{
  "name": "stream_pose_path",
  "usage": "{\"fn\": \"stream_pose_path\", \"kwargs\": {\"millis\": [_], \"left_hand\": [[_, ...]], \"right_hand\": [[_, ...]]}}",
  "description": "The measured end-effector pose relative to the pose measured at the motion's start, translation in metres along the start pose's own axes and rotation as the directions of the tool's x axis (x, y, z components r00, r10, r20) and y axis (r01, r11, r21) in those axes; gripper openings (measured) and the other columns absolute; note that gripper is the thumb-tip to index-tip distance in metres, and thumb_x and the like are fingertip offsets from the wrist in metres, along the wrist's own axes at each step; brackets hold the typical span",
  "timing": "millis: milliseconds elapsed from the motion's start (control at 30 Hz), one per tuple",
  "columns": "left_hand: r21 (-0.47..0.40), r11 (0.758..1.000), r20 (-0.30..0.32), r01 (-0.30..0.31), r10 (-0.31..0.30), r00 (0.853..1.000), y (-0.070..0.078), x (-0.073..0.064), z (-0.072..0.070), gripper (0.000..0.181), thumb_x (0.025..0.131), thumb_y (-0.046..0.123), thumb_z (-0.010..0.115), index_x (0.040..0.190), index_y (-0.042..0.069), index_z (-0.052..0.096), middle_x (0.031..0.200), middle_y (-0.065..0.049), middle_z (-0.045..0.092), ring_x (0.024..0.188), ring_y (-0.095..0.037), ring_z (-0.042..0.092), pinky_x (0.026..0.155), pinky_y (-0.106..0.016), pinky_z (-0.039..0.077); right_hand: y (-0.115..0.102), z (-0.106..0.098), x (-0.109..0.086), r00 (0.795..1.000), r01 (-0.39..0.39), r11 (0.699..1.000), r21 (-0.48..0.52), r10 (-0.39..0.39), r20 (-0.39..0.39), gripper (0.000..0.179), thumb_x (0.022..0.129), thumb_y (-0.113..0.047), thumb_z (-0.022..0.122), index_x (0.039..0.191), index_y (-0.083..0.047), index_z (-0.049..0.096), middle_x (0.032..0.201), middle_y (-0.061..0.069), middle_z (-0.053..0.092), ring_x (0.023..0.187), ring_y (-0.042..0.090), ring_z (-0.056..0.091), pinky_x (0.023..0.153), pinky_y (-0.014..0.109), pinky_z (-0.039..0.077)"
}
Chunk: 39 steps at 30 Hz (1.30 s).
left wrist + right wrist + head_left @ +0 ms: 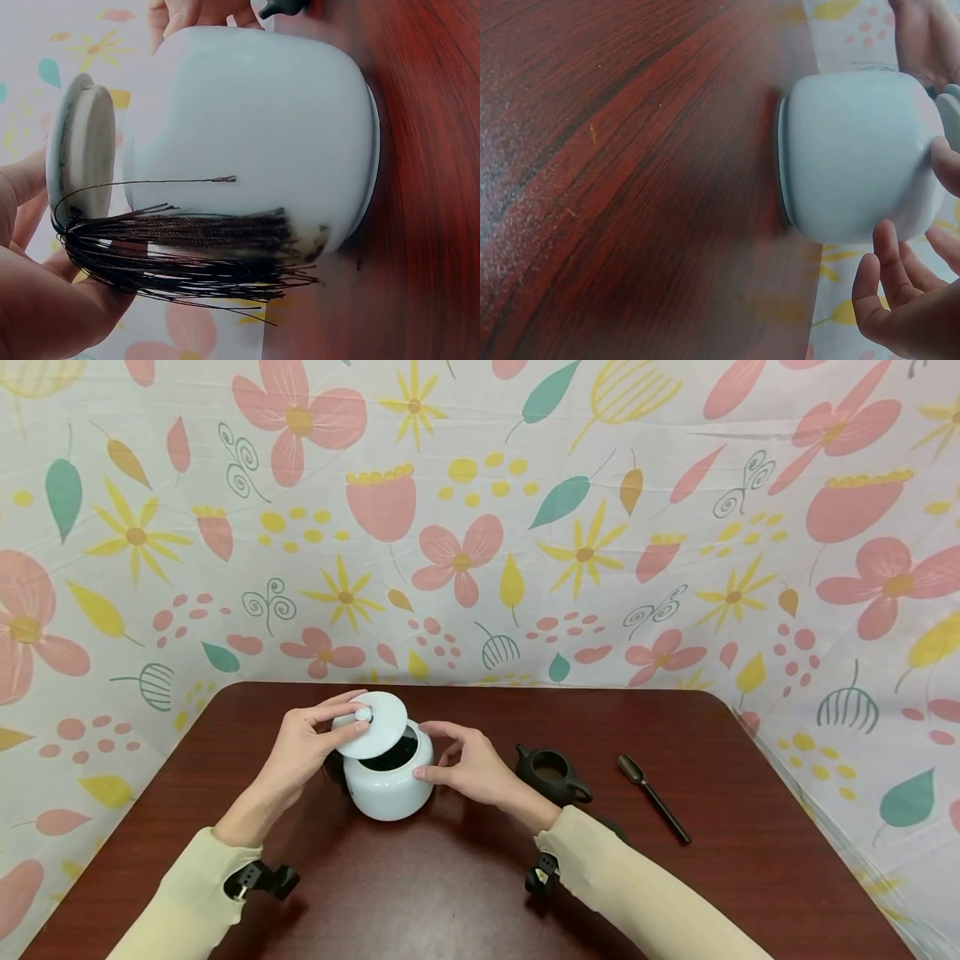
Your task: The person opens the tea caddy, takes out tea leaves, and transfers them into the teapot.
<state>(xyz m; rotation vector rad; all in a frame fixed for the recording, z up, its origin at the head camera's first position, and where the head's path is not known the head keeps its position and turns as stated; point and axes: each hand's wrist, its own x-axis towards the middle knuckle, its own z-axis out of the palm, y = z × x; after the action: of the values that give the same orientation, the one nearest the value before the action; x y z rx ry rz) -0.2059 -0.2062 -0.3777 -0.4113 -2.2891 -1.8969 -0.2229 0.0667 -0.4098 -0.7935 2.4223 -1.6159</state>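
Note:
In the head view a white lidded jar (pixel 386 793) stands on the table, its mouth partly uncovered, with dark contents (pixel 390 756) inside. My left hand (pixel 303 747) pinches the knob of the white lid (pixel 386 727) and holds it tilted over the jar's left side. A dark tassel (pixel 180 232) hangs at the lid in the left wrist view, in front of the jar's wall. My right hand (pixel 472 766) grips the jar near its rim, thumb at the front and index finger at the back. Its other fingers (pixel 889 262) lie curled beside the wall in the right wrist view.
Right of the jar sits a small dark teapot (pixel 551 777) with its top uncovered. Partly behind the right sleeve is a dark round piece (pixel 613 828). A dark long-handled spoon (pixel 654 799) lies farther right. Floral cloth (pixel 480 552) hangs behind the brown table (pixel 420 893).

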Motion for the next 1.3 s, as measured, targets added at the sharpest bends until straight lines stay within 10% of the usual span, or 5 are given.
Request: {"fn": "stream_pose_path", "kwargs": {"millis": [333, 533, 733, 1300], "left_hand": [[-0.065, 0.997, -0.033, 0.028, -0.03, 0.999, -0.006, -0.005, -0.017, 0.041, 0.097, 0.009, 0.078, 0.132, -0.011, 0.068, 0.14, -0.001, 0.067, 0.129, -0.008, 0.058, 0.091, -0.021, 0.054], [-0.092, 0.993, -0.043, 0.077, -0.081, 0.996, -0.01, -0.007, -0.027, 0.044, 0.097, 0.013, 0.08, 0.133, -0.009, 0.068, 0.141, 0.001, 0.065, 0.087, -0.01, 0.069, 0.055, -0.027, 0.057], [0.023, 0.995, -0.055, 0.101, -0.1, 0.993, -0.014, -0.013, -0.037, 0.045, 0.098, 0.021, 0.079, 0.134, -0.005, 0.07, 0.143, 0.004, 0.064, 0.065, -0.015, 0.056, 0.046, -0.025, 0.047], [0.223, 0.974, -0.104, 0.031, -0.008, 0.995, -0.038, -0.026, -0.067, 0.04, 0.099, 0.018, 0.078, 0.128, -0.009, 0.072, 0.142, -0.007, 0.059, 0.128, -0.003, 0.045, 0.084, -0.012, 0.049]], "right_hand": [[0.001, 0.0, 0.0, 1.0, -0.007, 1.0, 0.014, 0.007, 0.001, 0.062, 0.088, -0.012, 0.088, 0.145, -0.01, 0.063, 0.133, 0.006, 0.067, 0.083, 0.029, 0.067, 0.063, 0.032, 0.057], [0.001, 0.0, 0.001, 1.0, -0.017, 1.0, 0.02, 0.017, -0.008, 0.062, 0.087, -0.013, 0.089, 0.144, -0.01, 0.064, 0.132, 0.005, 0.067, 0.08, 0.024, 0.067, 0.063, 0.033, 0.058], [0.001, 0.001, 0.001, 1.0, -0.022, 1.0, 0.021, 0.022, -0.007, 0.062, 0.087, -0.012, 0.088, 0.144, -0.011, 0.064, 0.131, 0.004, 0.068, 0.08, 0.026, 0.067, 0.063, 0.033, 0.058], [0.0, 0.0, 0.0, 1.0, -0.012, 1.0, 0.009, 0.013, -0.009, 0.062, 0.087, -0.013, 0.089, 0.144, -0.011, 0.064, 0.133, 0.005, 0.067, 0.08, 0.028, 0.067, 0.062, 0.031, 0.056]]}}
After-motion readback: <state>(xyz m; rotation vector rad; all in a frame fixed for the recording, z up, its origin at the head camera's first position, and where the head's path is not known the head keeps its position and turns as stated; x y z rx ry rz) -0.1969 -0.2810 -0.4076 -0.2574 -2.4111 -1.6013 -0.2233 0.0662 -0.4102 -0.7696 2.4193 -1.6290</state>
